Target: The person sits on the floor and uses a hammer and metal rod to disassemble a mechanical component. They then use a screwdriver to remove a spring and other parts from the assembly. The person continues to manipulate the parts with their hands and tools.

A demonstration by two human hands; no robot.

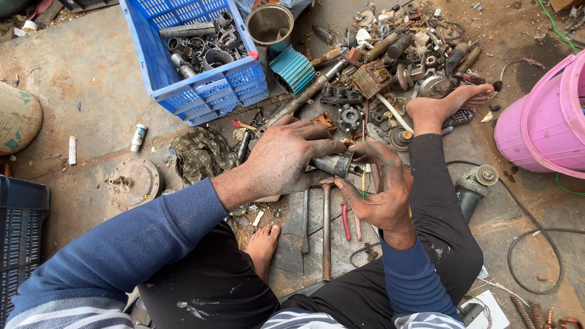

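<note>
Far left edge: rounded sack on the concrete, dark crate below it; small white bottle and a round rusty metal cover lying near. Top, left of centre: blue crate holding grey metal rings and tubes; metal cup just behind it, blue finned part beside its right corner. Crumpled rag below the crate. Centre: left hand, grimy, fingers clenched around a short grey metal cylinder, held above the floor between both hands, open end facing right. Right hand just beside that end, fingers loosely curled, fingertips touching the cylinder's rim, not gripping it fully. Below the hands: hammer lying lengthwise, red-handled pliers just right of it, flat metal plate to its left; bare foot near the plate. Upper right: dense heap of rusty scrap parts; other bare foot resting at its edge. Right: angle grinder with black cable, pink bucket at frame edge
</note>
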